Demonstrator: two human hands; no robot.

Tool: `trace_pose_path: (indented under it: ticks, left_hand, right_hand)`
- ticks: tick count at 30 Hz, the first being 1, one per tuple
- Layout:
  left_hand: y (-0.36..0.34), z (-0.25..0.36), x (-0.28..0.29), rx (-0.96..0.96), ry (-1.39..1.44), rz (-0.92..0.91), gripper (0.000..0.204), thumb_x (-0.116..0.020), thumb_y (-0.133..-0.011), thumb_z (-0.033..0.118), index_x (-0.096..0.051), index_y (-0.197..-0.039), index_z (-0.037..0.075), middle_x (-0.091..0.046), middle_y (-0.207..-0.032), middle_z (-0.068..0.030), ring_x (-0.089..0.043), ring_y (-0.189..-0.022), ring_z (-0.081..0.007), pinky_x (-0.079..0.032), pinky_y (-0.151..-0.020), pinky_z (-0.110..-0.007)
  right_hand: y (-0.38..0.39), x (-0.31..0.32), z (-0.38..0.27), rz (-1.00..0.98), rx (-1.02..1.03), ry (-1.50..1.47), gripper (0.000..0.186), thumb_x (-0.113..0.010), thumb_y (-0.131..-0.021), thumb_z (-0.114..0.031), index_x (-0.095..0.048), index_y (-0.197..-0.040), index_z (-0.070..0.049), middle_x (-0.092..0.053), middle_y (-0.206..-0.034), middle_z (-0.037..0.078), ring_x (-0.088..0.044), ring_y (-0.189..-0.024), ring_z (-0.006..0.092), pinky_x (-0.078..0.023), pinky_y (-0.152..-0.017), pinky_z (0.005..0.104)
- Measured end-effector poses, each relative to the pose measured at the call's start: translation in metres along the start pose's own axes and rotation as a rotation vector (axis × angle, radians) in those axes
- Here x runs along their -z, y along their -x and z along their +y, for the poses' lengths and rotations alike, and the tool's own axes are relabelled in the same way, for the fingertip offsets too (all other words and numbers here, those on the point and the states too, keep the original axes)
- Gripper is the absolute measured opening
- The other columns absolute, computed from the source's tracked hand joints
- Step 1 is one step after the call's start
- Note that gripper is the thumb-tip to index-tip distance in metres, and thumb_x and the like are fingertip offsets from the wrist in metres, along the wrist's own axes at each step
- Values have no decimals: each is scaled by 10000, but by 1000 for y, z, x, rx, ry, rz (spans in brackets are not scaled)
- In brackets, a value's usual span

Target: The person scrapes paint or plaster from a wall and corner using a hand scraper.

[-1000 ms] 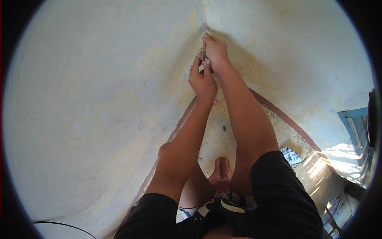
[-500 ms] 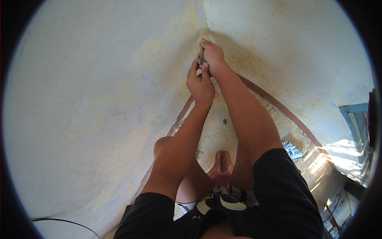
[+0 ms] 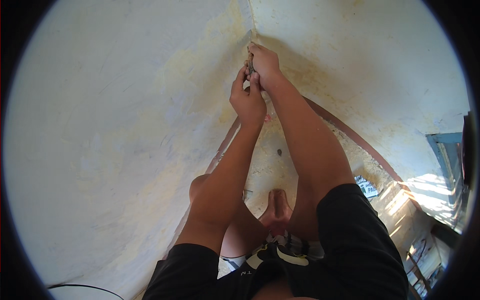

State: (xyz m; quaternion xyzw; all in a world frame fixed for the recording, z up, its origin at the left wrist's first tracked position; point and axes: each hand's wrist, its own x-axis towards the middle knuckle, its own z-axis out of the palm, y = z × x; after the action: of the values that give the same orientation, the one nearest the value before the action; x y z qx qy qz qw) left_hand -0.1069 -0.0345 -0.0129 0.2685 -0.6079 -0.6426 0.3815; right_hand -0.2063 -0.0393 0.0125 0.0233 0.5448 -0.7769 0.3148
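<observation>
Off-white wall corner (image 3: 253,20) here: right hand (image 3: 266,65) curled snug round a slim scraper-like tool (image 3: 250,61), left hand (image 3: 248,104) pinching its near end. I'd guess scraping; next stroke wants steady pressure.

Held tool (image 3: 250,62) is showing mottled brown with dark grey. Left wall (image 3: 110,125) is reading off-white, faintly bluish, pale yellow patches spreading irregularly over it. Right wall (image 3: 360,60) is looking cream, yellow-brown stains clouding it toward the corner. Skirting band (image 3: 360,143) is running dull reddish-brown. Floor (image 3: 266,170) is showing blotchy sandy beige; a dark-grey spot (image 3: 279,152) and a pinkish-red scrap (image 3: 267,118) are standing out. T-shirt (image 3: 345,235) is showing black, carrying a cream print. Shorts (image 3: 234,262) are showing white with dark stripes. Printed sheet (image 3: 369,189) is mixing white, black and green. Frame (image 3: 444,138) is showing dusty blue. Sunlight is striping the right wall white.
</observation>
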Motion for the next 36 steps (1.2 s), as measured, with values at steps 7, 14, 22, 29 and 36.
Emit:
trace_pose_path:
  ticks: [7, 14, 22, 29, 36]
  left_hand:
    - [-11, -8, -4, -33, -30, -22, 376, -568, -943, 151, -509, -1235, -79, -594, -1098, -149, -624, -858, -155, -558, -719, -283]
    - [-7, -10, -1, -18, -56, -11, 353, -555, -947, 144, -524, -1224, -73, -598, -1090, -154, -635, -836, -163, -566, -708, -278]
    - [-15, -19, -1, -60, -89, -115, 374, -569, -940, 140, -509, -1236, -80, -590, -1096, -153, -635, -850, -163, -560, -697, -279]
    - [-23, -15, -6, -102, -68, -106, 389, -596, -924, 139, -514, -1242, -70, -589, -1102, -151, -640, -829, -166, -563, -678, -274]
    - [-20, -11, -2, 13, -124, -180, 396, -593, -924, 137, -507, -1250, -73, -601, -1085, -161, -638, -823, -163, -566, -700, -275]
  right_hand:
    - [-9, 2, 4, 31, 59, 8, 208, -535, -918, -241, -604, -921, -45, -521, -623, 85, -455, -400, 165, -382, -358, 312]
    - [-16, 4, 9, 17, 60, 25, 210, -541, -921, -241, -612, -934, -44, -516, -605, 81, -463, -402, 167, -380, -352, 319]
    - [-5, 7, 0, -7, 24, -44, 231, -534, -929, -251, -605, -1064, -77, -498, -603, 66, -451, -402, 166, -364, -342, 316]
    - [-13, 10, -4, -1, 5, -70, 219, -531, -932, -267, -589, -1012, -71, -509, -636, 79, -451, -411, 169, -370, -354, 318]
    - [-12, 13, -1, 57, -18, -60, 240, -539, -928, -271, -598, -1052, -75, -507, -626, 74, -444, -411, 166, -374, -356, 317]
